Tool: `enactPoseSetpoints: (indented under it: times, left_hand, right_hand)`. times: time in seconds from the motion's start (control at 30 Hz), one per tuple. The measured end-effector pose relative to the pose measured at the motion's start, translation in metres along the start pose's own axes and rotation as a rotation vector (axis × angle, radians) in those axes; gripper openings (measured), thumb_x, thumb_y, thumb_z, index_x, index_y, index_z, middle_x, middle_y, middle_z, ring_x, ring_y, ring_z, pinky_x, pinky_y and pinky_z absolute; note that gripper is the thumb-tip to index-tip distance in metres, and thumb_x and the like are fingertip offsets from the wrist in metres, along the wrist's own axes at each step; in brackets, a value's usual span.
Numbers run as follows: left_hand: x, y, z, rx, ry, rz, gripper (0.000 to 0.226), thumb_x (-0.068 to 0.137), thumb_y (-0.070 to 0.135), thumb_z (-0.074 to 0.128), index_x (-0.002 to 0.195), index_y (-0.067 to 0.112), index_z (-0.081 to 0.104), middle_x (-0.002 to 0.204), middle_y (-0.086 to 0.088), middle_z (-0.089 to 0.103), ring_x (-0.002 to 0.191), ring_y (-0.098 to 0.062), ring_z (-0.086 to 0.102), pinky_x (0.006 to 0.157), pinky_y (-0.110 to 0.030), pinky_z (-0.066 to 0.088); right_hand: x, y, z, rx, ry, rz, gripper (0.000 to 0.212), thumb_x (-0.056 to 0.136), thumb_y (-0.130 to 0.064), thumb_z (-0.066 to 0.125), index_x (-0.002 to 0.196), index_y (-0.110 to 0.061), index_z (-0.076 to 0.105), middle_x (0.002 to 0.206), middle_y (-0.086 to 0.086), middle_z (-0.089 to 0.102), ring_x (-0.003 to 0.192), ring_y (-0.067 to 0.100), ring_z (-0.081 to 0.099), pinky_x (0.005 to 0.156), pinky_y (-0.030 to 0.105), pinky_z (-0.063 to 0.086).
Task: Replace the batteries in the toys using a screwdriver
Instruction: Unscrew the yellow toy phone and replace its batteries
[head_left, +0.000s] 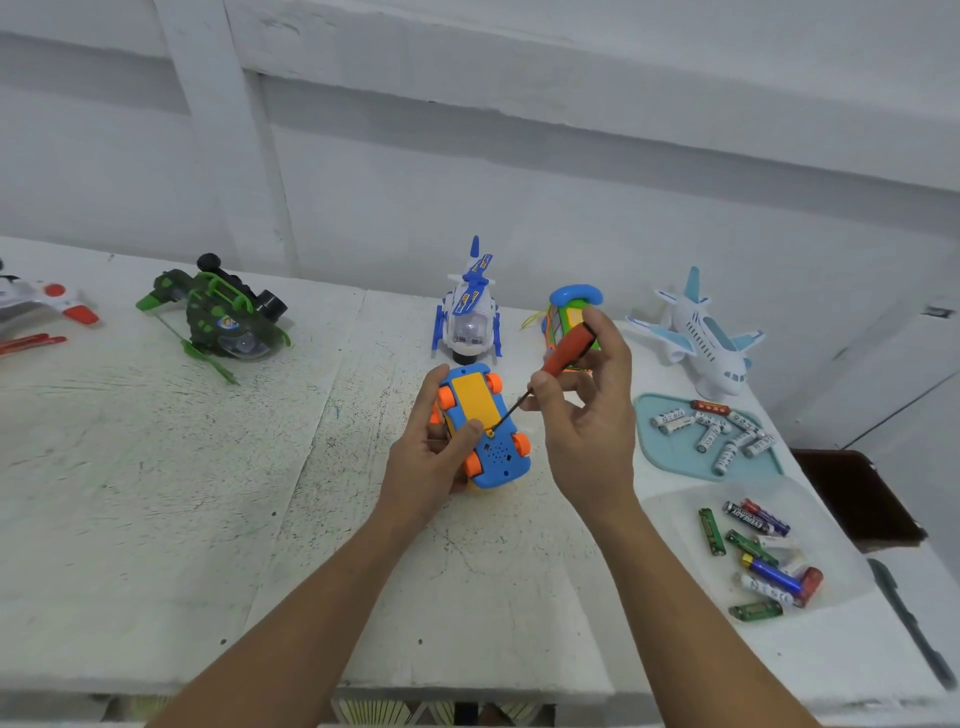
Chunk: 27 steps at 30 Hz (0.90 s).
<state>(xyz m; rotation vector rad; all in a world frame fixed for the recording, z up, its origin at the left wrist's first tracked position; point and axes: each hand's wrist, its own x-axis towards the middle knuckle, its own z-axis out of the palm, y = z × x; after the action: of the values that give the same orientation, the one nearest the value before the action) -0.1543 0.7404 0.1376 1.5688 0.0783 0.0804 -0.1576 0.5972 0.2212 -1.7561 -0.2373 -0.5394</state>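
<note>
My left hand (434, 447) grips a blue toy car (485, 428) with orange wheels, turned underside up, above the middle of the white table (208, 493). A yellow battery cover fills most of the underside. My right hand (587, 410) pinches a red-handled screwdriver (563, 353). Its thin dark shaft slants down to the left, and the tip sits at the near edge of the yellow cover.
A blue mat (654, 441) with several white batteries lies to the right. Nearer me, a clear tray (831, 525) holds several mixed batteries. Along the wall stand a green helicopter (218, 317), a white-blue helicopter (470, 312), a colourful toy (569, 317) and a white plane (701, 332).
</note>
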Motion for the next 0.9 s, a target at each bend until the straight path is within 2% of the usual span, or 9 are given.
enactPoseSetpoints:
  times: [0.07, 0.2, 0.27, 0.37, 0.43, 0.53, 0.7, 0.8, 0.9]
  left_hand:
    - [0.000, 0.000, 0.000, -0.002, 0.002, -0.012, 0.060, 0.094, 0.029, 0.063, 0.128, 0.069, 0.033, 0.109, 0.020, 0.066, 0.101, -0.012, 0.070, 0.071, -0.040, 0.062]
    - [0.000, -0.001, 0.000, 0.000, -0.003, -0.014, 0.061, 0.094, 0.029, 0.063, 0.141, 0.053, 0.033, 0.112, 0.014, 0.066, 0.101, -0.014, 0.070, 0.072, -0.044, 0.062]
    - [0.000, -0.001, 0.000, 0.003, -0.002, -0.015, 0.062, 0.094, 0.029, 0.063, 0.143, 0.050, 0.032, 0.113, 0.013, 0.065, 0.102, -0.014, 0.070, 0.072, -0.045, 0.062]
    - [0.001, -0.003, 0.000, -0.005, -0.004, -0.018, 0.062, 0.094, 0.030, 0.063, 0.142, 0.052, 0.032, 0.111, 0.015, 0.066, 0.100, -0.014, 0.070, 0.070, -0.044, 0.062]
    - [0.001, -0.004, 0.000, -0.007, -0.001, -0.017, 0.061, 0.094, 0.030, 0.064, 0.141, 0.054, 0.033, 0.109, 0.016, 0.067, 0.099, -0.011, 0.071, 0.069, -0.042, 0.063]
    - [0.001, -0.004, 0.000, -0.004, -0.003, -0.015, 0.059, 0.093, 0.030, 0.064, 0.137, 0.058, 0.034, 0.104, 0.021, 0.068, 0.097, -0.009, 0.071, 0.068, -0.040, 0.062]
    - [0.002, -0.005, 0.000, 0.002, 0.000, -0.021, 0.061, 0.093, 0.032, 0.065, 0.139, 0.056, 0.034, 0.106, 0.020, 0.068, 0.100, -0.013, 0.070, 0.070, -0.047, 0.062]
    - [0.001, -0.004, 0.000, 0.014, 0.005, -0.015, 0.061, 0.093, 0.032, 0.065, 0.138, 0.058, 0.034, 0.102, 0.024, 0.068, 0.097, -0.009, 0.071, 0.067, -0.042, 0.063]
    - [0.002, -0.005, 0.000, 0.021, 0.006, -0.014, 0.062, 0.092, 0.032, 0.065, 0.137, 0.060, 0.033, 0.099, 0.027, 0.068, 0.096, -0.009, 0.071, 0.065, -0.042, 0.062]
  right_hand:
    - [-0.001, 0.002, 0.000, -0.022, -0.003, -0.006, 0.069, 0.092, -0.007, 0.059, 0.129, -0.061, 0.037, 0.115, -0.004, 0.055, 0.086, 0.020, 0.063, 0.070, 0.045, 0.060]
    - [-0.002, 0.004, 0.001, -0.041, 0.006, -0.010, 0.069, 0.093, -0.010, 0.059, 0.130, -0.062, 0.035, 0.113, -0.014, 0.054, 0.088, 0.020, 0.063, 0.071, 0.046, 0.060]
    - [-0.003, 0.005, 0.001, -0.046, 0.009, -0.013, 0.070, 0.093, -0.010, 0.059, 0.130, -0.063, 0.034, 0.113, -0.010, 0.055, 0.087, 0.021, 0.064, 0.071, 0.044, 0.060]
    - [-0.003, 0.005, 0.001, -0.042, 0.020, -0.013, 0.065, 0.092, -0.011, 0.059, 0.133, -0.056, 0.037, 0.113, -0.003, 0.056, 0.086, 0.024, 0.064, 0.071, 0.043, 0.060]
    - [-0.005, 0.006, 0.002, -0.041, 0.024, -0.013, 0.061, 0.091, -0.012, 0.059, 0.135, -0.048, 0.037, 0.113, -0.004, 0.056, 0.086, 0.026, 0.063, 0.070, 0.044, 0.060]
    - [-0.004, 0.008, 0.001, -0.055, 0.023, -0.003, 0.059, 0.092, -0.014, 0.060, 0.136, -0.047, 0.037, 0.114, -0.004, 0.055, 0.088, 0.027, 0.064, 0.071, 0.044, 0.060]
    - [-0.009, 0.007, 0.001, -0.067, 0.012, -0.063, 0.059, 0.090, -0.010, 0.064, 0.132, -0.044, 0.040, 0.112, -0.018, 0.056, 0.096, 0.018, 0.064, 0.078, 0.036, 0.059]
    - [-0.011, 0.005, -0.002, -0.049, -0.011, -0.134, 0.062, 0.086, 0.000, 0.070, 0.132, -0.031, 0.042, 0.118, -0.001, 0.059, 0.107, 0.018, 0.064, 0.085, 0.036, 0.058]
    - [-0.009, 0.004, -0.006, 0.004, -0.060, -0.175, 0.056, 0.087, 0.002, 0.063, 0.133, -0.025, 0.045, 0.130, 0.003, 0.057, 0.116, 0.024, 0.061, 0.087, 0.043, 0.058]
